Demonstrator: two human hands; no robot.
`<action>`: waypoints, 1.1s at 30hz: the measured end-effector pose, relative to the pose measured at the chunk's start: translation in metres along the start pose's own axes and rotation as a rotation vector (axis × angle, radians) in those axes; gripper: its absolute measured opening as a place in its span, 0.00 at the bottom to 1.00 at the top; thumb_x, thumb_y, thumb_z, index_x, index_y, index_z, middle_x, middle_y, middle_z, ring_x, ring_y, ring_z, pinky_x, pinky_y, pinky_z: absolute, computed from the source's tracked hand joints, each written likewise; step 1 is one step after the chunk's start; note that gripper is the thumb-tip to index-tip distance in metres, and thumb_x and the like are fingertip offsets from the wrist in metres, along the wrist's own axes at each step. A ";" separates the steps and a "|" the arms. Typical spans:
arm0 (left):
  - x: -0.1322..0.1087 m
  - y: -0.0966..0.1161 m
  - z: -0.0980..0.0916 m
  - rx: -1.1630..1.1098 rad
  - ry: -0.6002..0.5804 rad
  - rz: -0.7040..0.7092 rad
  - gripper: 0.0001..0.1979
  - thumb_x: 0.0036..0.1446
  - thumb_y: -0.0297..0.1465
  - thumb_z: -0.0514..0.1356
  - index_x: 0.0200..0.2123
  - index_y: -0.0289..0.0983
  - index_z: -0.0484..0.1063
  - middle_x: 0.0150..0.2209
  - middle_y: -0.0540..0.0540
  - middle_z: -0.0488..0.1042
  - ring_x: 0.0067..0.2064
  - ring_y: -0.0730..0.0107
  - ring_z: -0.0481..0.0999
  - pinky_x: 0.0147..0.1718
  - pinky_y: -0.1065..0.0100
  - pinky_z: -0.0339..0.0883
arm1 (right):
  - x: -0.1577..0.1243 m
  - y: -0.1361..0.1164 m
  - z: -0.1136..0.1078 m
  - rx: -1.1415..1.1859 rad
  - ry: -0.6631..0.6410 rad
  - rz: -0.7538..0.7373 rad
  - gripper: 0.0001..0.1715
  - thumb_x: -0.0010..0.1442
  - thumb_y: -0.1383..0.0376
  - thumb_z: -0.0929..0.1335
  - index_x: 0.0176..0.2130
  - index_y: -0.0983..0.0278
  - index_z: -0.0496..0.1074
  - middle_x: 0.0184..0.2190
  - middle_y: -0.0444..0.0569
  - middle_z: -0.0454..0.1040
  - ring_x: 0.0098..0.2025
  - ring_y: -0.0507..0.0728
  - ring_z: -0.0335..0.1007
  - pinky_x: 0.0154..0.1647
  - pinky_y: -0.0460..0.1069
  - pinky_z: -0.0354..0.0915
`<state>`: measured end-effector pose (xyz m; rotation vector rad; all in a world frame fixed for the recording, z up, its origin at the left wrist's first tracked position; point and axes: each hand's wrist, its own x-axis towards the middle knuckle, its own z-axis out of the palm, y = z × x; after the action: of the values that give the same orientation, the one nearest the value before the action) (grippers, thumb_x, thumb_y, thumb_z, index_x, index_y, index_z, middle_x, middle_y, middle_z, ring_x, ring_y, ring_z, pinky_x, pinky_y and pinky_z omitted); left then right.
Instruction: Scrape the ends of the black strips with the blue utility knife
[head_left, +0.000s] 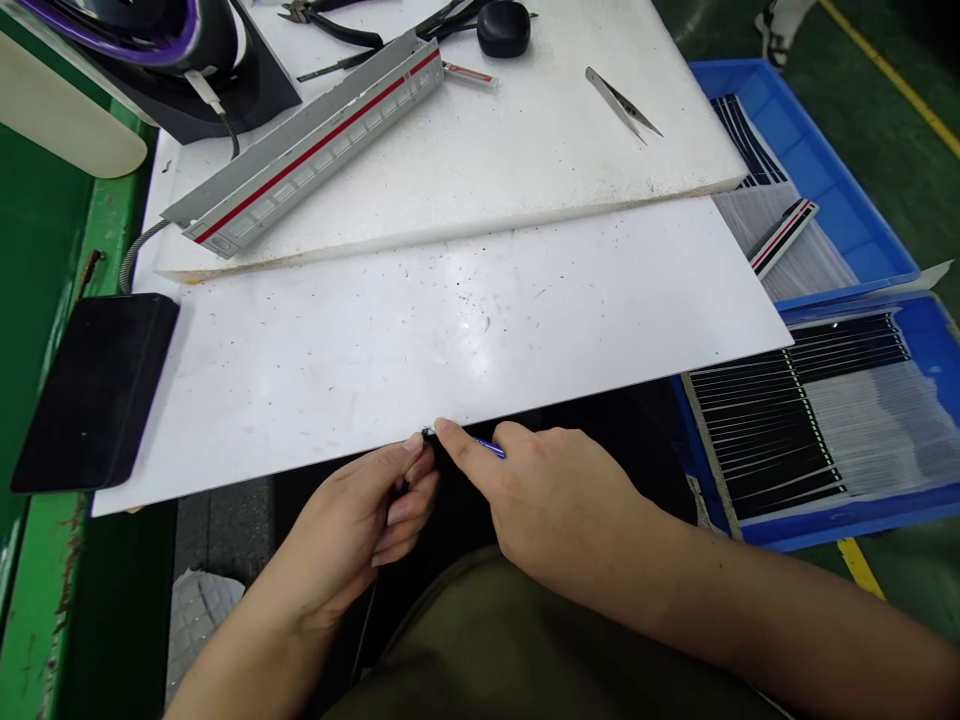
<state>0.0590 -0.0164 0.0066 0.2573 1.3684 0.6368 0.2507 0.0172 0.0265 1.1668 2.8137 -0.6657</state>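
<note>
My left hand point(375, 520) and my right hand point(547, 495) meet just below the front edge of a white board point(420, 340). Both are closed in a pinch on a thin dark strip point(429, 434) whose small tip shows between the fingertips. A short blue piece point(491, 449) sticks out under my right forefinger. Most of the strip is hidden by my fingers and the dark space beneath the board.
A grey rail with a red stripe point(315, 150) lies on a second white board point(525, 130) behind, with tweezers point(622, 103), pliers and a black case point(503, 27). A black pad point(94, 390) sits left. Blue trays point(847, 215) of dark strips stand right.
</note>
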 end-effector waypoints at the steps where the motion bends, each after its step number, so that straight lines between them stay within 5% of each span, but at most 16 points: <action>1: 0.000 0.000 0.000 -0.013 -0.004 -0.006 0.20 0.58 0.44 0.62 0.25 0.37 0.61 0.17 0.56 0.55 0.17 0.82 0.45 0.13 0.80 0.42 | -0.001 -0.001 0.002 -0.008 -0.001 0.010 0.37 0.63 0.71 0.59 0.70 0.63 0.60 0.27 0.48 0.70 0.21 0.55 0.64 0.19 0.50 0.47; 15: 0.001 -0.001 0.000 -0.009 0.005 -0.003 0.21 0.59 0.46 0.62 0.25 0.38 0.62 0.17 0.56 0.55 0.16 0.82 0.46 0.12 0.80 0.43 | -0.005 -0.003 0.006 0.153 -0.002 0.067 0.42 0.60 0.74 0.59 0.71 0.63 0.57 0.30 0.48 0.72 0.23 0.55 0.63 0.23 0.51 0.53; 25: 0.002 0.002 -0.006 -0.122 -0.072 -0.043 0.20 0.54 0.43 0.67 0.23 0.37 0.63 0.16 0.57 0.55 0.15 0.84 0.45 0.11 0.81 0.43 | -0.004 -0.009 0.007 -0.028 0.050 0.033 0.43 0.56 0.74 0.61 0.70 0.67 0.59 0.28 0.49 0.70 0.19 0.53 0.59 0.18 0.49 0.43; 29: -0.003 0.005 -0.010 -0.254 -0.194 -0.103 0.19 0.52 0.40 0.69 0.22 0.37 0.65 0.15 0.58 0.53 0.15 0.85 0.42 0.10 0.82 0.43 | -0.007 -0.002 0.014 0.099 0.036 0.069 0.43 0.58 0.75 0.60 0.71 0.61 0.59 0.29 0.47 0.71 0.21 0.54 0.61 0.20 0.50 0.49; 33: -0.012 0.002 -0.008 -0.129 -0.160 0.048 0.15 0.57 0.41 0.67 0.27 0.37 0.72 0.18 0.54 0.62 0.16 0.83 0.52 0.13 0.81 0.52 | -0.016 0.008 0.023 0.349 0.080 0.109 0.41 0.63 0.74 0.58 0.72 0.60 0.54 0.34 0.47 0.71 0.27 0.53 0.66 0.27 0.49 0.59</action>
<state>0.0496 -0.0225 0.0157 0.2334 1.1654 0.7262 0.2643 0.0025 0.0059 1.4125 2.7439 -1.1605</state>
